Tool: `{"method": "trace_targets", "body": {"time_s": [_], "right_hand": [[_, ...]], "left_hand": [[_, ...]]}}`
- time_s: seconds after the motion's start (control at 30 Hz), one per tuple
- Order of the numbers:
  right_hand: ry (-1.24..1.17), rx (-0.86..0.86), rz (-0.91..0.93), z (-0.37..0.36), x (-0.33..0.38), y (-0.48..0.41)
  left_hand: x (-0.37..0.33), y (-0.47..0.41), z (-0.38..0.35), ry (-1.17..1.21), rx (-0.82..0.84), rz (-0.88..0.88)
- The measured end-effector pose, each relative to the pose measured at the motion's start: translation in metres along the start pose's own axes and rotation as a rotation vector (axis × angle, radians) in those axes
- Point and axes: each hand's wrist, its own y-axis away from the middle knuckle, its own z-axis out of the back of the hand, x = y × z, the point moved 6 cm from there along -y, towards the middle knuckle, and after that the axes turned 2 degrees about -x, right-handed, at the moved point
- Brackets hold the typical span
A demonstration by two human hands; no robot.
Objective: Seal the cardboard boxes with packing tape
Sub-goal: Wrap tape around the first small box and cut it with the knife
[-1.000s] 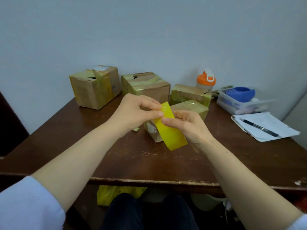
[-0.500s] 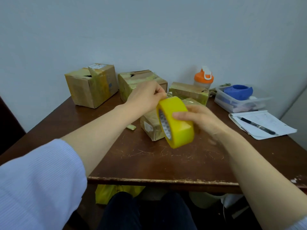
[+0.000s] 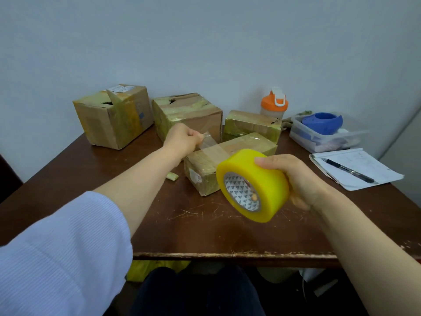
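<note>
- My right hand (image 3: 303,179) grips the yellow tape roll (image 3: 262,179) above the worktop (image 3: 205,229); my left hand (image 3: 183,140) pinches the free tape end (image 3: 206,136) over the nearest box (image 3: 227,156).
- I judge the strip wants tension, centred on the flap seam, then pressed flat from the far end.
- The clear strip between hand and roll is hard to trace, and I cannot make out the box's seam.

Soft, even light, faint shadows. Slight blur on the left hand (image 3: 182,140). Wide-angle bowing at the edges.
</note>
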Motion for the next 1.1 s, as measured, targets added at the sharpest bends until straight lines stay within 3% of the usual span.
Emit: {"method": "trace_targets", "body": {"time_s": [0.23,0.33,1.1], "right_hand": [[-0.035,-0.045,-0.011,0.003,-0.012,-0.009],[-0.044,-0.042,-0.045,0.000,-0.017,-0.010],[0.055,-0.131,-0.153,-0.015,-0.011,-0.025]], "left_hand": [[0.018,-0.004,-0.016,0.004,0.090,0.000],[0.019,-0.004,-0.016,-0.039,0.074,-0.040],[0.044,-0.024,-0.019,-0.057,0.003,0.165]]}}
